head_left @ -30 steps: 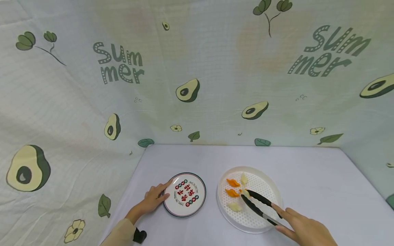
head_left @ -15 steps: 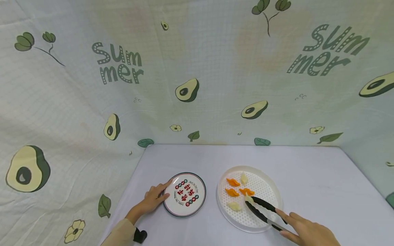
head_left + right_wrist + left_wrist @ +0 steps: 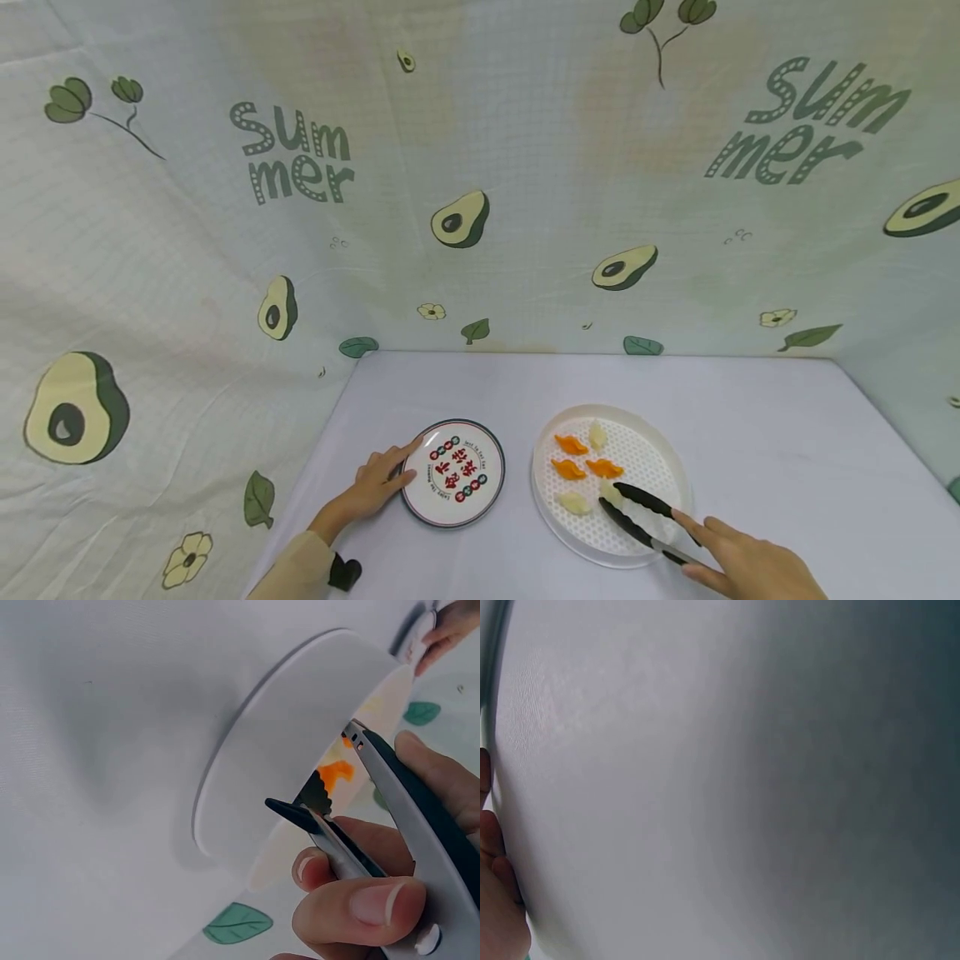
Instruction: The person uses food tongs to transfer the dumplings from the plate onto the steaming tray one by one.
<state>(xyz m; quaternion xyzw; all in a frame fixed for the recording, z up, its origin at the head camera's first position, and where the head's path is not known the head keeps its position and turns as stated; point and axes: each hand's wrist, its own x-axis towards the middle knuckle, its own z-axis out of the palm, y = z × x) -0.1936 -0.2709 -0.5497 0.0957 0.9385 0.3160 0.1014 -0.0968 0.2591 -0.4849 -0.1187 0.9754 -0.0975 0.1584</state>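
In the head view my left hand (image 3: 375,481) grips the left rim of a white round plate (image 3: 480,487) with red lettering, thumb and forefinger on its edge. My right hand (image 3: 757,558) holds black-tipped metal tongs (image 3: 632,527) over a white round tray (image 3: 652,442) with a perforated surface. Between the tong tips is a pale dumpling (image 3: 611,493); whether they touch it on both sides is unclear. Three orange dumplings, one being the nearest orange dumpling (image 3: 604,468), and two more pale dumplings lie on the tray. The right wrist view shows the tongs (image 3: 405,817) in my fingers.
The plate and tray stand apart on a white-covered table (image 3: 765,450). A cloth backdrop (image 3: 525,275) printed with avocados rises behind and to the sides. A dark heart-shaped spot (image 3: 345,573) shows beside my left sleeve (image 3: 296,567).
The tongs and the pale dumpling have moved slightly toward me and to the right, uncovering an orange dumpling. My left hand has stayed on the plate.
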